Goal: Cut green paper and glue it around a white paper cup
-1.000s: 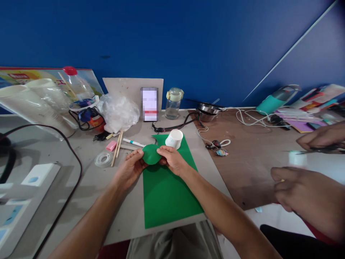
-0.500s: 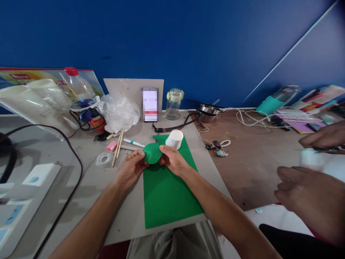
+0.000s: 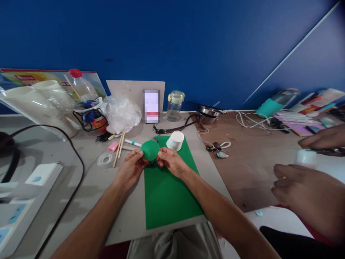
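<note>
A round green paper disc (image 3: 150, 150) is held up between my two hands. My left hand (image 3: 133, 162) pinches its left edge between thumb and fingers, while my right hand (image 3: 170, 160) grips the right edge. Beneath them a large green paper sheet (image 3: 172, 199) lies on the table, with a cut-away far left corner. On the sheet's far end a white paper cup (image 3: 175, 141) stands upside down, just beyond my right hand. A white-and-blue marker (image 3: 133, 143), wooden sticks (image 3: 119, 149), a pink eraser (image 3: 113, 146) and a roll of clear tape (image 3: 105, 160) lie left of the disc.
A phone (image 3: 151, 106) leans on a board at the back, with a glass jar (image 3: 175, 106) beside it. Stacked paper cups (image 3: 40, 108) and a plastic bag (image 3: 121, 114) stand left. Keys (image 3: 217, 149) lie right. Another person's hands (image 3: 299, 185) hold a white object at far right.
The green disc has shifted slightly left and up in my hands and is tilted a little differently. Both my hands still hold it. The view has shifted slightly.
</note>
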A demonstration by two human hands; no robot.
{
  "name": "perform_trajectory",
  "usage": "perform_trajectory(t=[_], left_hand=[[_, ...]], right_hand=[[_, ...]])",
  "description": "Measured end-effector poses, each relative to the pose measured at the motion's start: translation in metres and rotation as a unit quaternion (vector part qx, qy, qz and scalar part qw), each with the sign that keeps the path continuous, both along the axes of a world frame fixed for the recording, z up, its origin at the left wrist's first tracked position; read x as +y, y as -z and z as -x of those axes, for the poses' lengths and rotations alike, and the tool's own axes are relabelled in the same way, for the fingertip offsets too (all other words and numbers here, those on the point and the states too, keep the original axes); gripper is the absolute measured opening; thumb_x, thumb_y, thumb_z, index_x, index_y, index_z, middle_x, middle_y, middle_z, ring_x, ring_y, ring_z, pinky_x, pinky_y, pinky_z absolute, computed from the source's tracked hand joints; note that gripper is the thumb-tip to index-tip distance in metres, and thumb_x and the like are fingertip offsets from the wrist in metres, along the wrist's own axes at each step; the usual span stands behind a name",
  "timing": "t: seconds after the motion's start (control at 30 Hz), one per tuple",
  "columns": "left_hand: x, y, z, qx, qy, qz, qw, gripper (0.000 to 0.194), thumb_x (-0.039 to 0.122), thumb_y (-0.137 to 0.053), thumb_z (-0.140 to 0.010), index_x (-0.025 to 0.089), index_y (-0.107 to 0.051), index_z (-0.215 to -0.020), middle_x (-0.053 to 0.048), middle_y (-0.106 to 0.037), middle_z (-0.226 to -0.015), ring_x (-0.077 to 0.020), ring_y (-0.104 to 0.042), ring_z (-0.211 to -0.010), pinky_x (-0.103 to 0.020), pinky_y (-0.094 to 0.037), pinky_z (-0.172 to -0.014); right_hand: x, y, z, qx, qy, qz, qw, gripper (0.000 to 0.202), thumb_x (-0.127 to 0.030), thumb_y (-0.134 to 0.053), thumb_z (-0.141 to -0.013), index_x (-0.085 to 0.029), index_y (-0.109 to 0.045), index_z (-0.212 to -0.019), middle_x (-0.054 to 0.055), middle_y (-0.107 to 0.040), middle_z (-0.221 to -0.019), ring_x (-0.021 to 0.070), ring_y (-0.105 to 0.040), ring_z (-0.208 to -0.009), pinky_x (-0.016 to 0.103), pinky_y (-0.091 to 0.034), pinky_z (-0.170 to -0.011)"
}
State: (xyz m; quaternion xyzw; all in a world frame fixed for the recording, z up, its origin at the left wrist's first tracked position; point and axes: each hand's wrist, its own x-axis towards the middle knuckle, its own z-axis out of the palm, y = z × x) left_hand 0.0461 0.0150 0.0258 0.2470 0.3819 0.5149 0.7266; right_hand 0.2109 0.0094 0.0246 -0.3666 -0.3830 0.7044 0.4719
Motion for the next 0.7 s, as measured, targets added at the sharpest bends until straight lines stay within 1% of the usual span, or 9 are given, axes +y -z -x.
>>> perform_trajectory(t=[0.27,0.57,0.7], left_hand=[[-0.0011,-0.0023,-0.0015,-0.002,-0.008,0.011,1.0,0.016,0.015,-0.076,-0.066,0.015,-0.061,-0.072,0.003,-0.063,-0.064,-0.0085,-0.058,-0.054,-0.021,-0.049,-0.059],[-0.0014,0.0004,-0.0025,0.013,-0.011,-0.001,1.0,0.017,0.018,-0.078,-0.064,0.014,-0.062,-0.07,0.004,-0.059,-0.06,-0.0073,-0.054,-0.052,-0.021,-0.048,-0.057],[-0.0015,0.0021,-0.0024,0.022,-0.003,-0.009,1.0,0.02,0.019,-0.08,-0.062,0.014,-0.063,-0.071,0.003,-0.06,-0.061,-0.0067,-0.053,-0.052,-0.019,-0.047,-0.055]], right_hand=[[-0.0003,0.0022,0.0016,-0.035,0.003,-0.018,0.999,0.032,-0.041,-0.073,-0.065,-0.018,-0.052,-0.069,-0.006,-0.049,-0.055,0.0073,-0.041,-0.049,0.023,-0.027,-0.052],[-0.0004,0.0052,0.004,-0.108,0.031,-0.06,0.992,0.021,-0.035,-0.066,-0.07,-0.017,-0.054,-0.068,-0.007,-0.049,-0.051,0.0073,-0.041,-0.046,0.023,-0.03,-0.052],[-0.0007,0.0062,0.0053,-0.153,0.039,-0.082,0.984,0.019,-0.033,-0.063,-0.071,-0.018,-0.054,-0.064,-0.006,-0.05,-0.047,0.0083,-0.043,-0.045,0.023,-0.032,-0.05]])
